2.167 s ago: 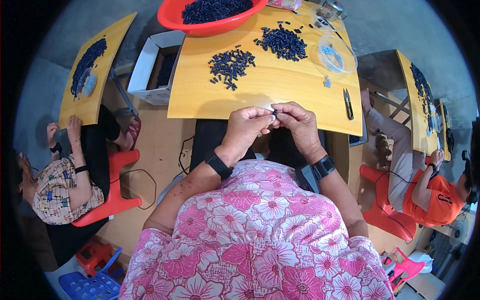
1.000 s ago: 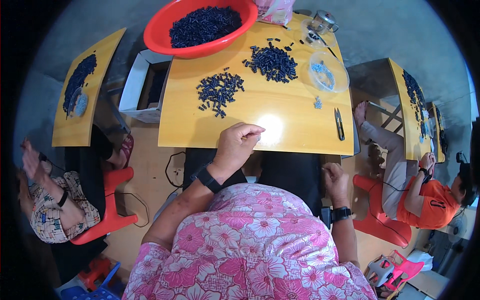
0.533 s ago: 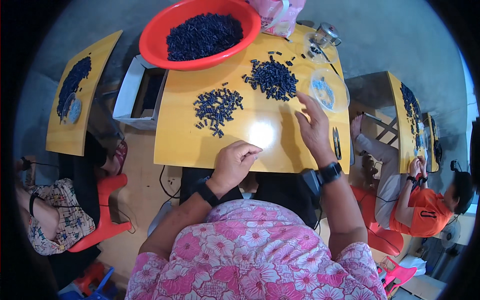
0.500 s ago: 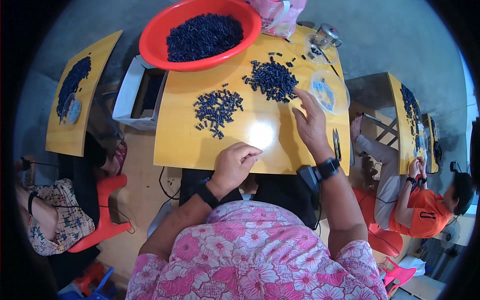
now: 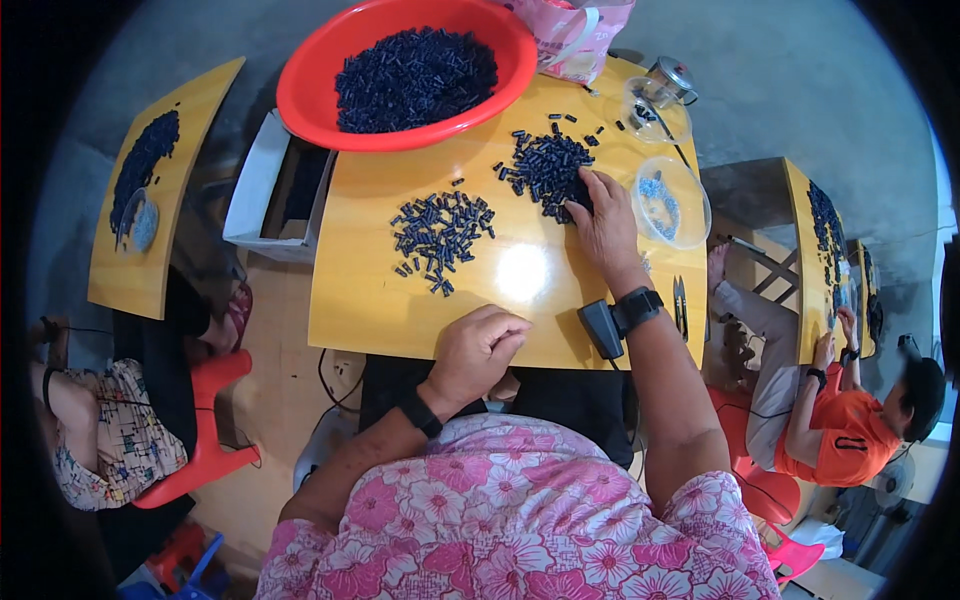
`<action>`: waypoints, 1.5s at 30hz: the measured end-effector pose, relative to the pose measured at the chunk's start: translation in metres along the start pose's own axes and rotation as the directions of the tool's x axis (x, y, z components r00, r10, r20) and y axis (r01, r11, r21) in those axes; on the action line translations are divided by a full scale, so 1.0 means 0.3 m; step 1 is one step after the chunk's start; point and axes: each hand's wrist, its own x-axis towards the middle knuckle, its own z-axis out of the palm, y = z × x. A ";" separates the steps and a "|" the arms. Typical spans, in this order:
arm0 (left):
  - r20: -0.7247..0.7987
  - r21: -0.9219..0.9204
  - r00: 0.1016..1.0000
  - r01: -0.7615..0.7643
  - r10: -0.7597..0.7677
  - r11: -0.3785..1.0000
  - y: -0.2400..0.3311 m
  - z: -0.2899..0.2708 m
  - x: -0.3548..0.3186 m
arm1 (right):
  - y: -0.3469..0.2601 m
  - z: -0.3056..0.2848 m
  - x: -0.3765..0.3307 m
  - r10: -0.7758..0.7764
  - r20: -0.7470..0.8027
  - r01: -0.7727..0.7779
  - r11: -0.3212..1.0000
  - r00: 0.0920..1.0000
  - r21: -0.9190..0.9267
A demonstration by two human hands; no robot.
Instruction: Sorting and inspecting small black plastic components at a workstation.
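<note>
My right hand (image 5: 608, 228) reaches onto the right edge of a pile of small black cylindrical pieces (image 5: 548, 172). Its thumb and forefinger are apart, touching or just over the outermost pieces. Close to the table's front edge, my left hand (image 5: 478, 352) is curled, with thumb and forefinger pressed together. Whatever it may hold is hidden. A second, looser heap of the same black pieces (image 5: 440, 236) lies to the left, beyond my left hand. Beside my right hand stands a clear round tub (image 5: 697, 232) containing tiny pale blue and white bits.
A big red basin (image 5: 300, 90) full of black pieces stands at the far left of the yellow table (image 5: 350, 310). Thread snips (image 5: 681, 308) lie at the right edge. Behind are a pink bag (image 5: 590, 45), another clear tub (image 5: 676, 118) and a metal cup (image 5: 672, 78). Co-workers sit on both sides.
My right hand has moved left from beside the pile onto its edge. My left hand stays curled near the table's front. The whole view has shifted slightly.
</note>
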 end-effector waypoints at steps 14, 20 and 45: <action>-0.001 0.011 1.000 -0.010 0.010 1.000 -0.031 0.018 -0.001 | -0.153 0.022 -0.197 0.034 -0.120 -0.007 0.975 0.992 0.221; 0.004 0.026 1.000 0.007 -0.007 1.000 -0.031 0.019 -0.005 | -0.202 0.002 -0.257 0.148 -0.051 -0.101 0.851 0.988 0.516; -0.069 -0.006 0.995 0.077 -0.077 0.997 -0.026 0.026 0.001 | -0.150 -0.082 -0.287 0.102 -0.089 -0.079 0.969 0.991 0.233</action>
